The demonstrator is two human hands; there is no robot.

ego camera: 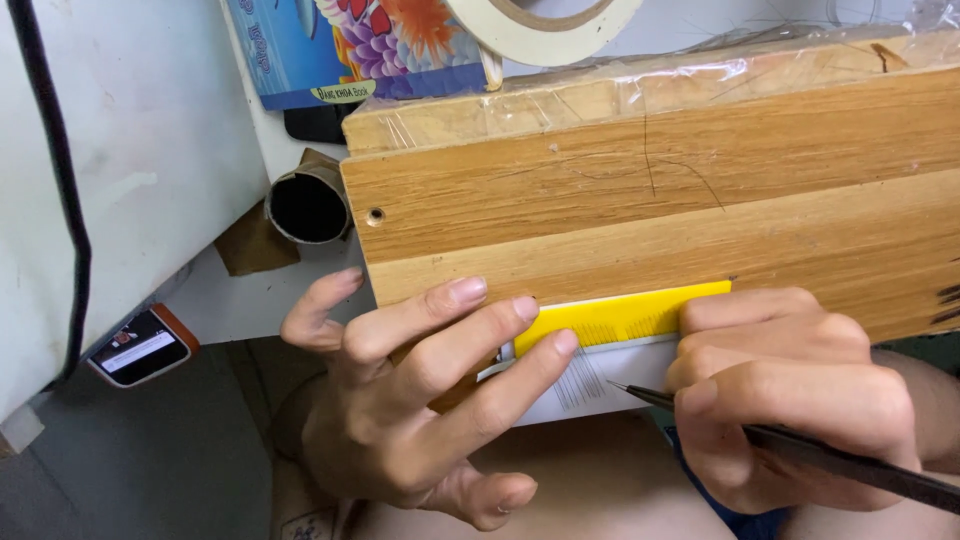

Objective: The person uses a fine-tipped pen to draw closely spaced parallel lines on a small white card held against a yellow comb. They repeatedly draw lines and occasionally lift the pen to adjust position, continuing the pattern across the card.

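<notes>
— Two hands, both yours, low in the view. What do your fingers (520,308) do?

— On your left hand (400,400) they are spread wide: the tips of two of them press down on the left end of the yellow comb (615,315), the thumb curls free below, and nothing is gripped. Your right hand (790,395) is closed narrow around a thin dark pointed tool (850,462), its tip aimed left at the white card (600,385), just short of the fine dark strands (580,380) that lie across it.

— Where does the comb sit?

— It lies flat along the lower edge of the wooden board (700,180), slightly tilted, its right end higher, its teeth pointing down toward you. Your right knuckles cover its right end. The white card lies directly under it and sticks out below the board's edge.

— And around the board?

— The board is pale oak, with a small hole near its left corner. A second plank (620,95) wrapped in clear film lies behind it. Above that you see a roll of cream tape (545,25) and a colourful box (350,50) with fish printed on it. To the left, a brown cardboard tube (305,208) lies with its open end toward you on the white worktop (240,300). Lower left, a phone (140,348) in an orange case shows a lit screen, and a black cable (60,180) hangs down the white surface beside it. Your bare knees show beneath the hands.
</notes>
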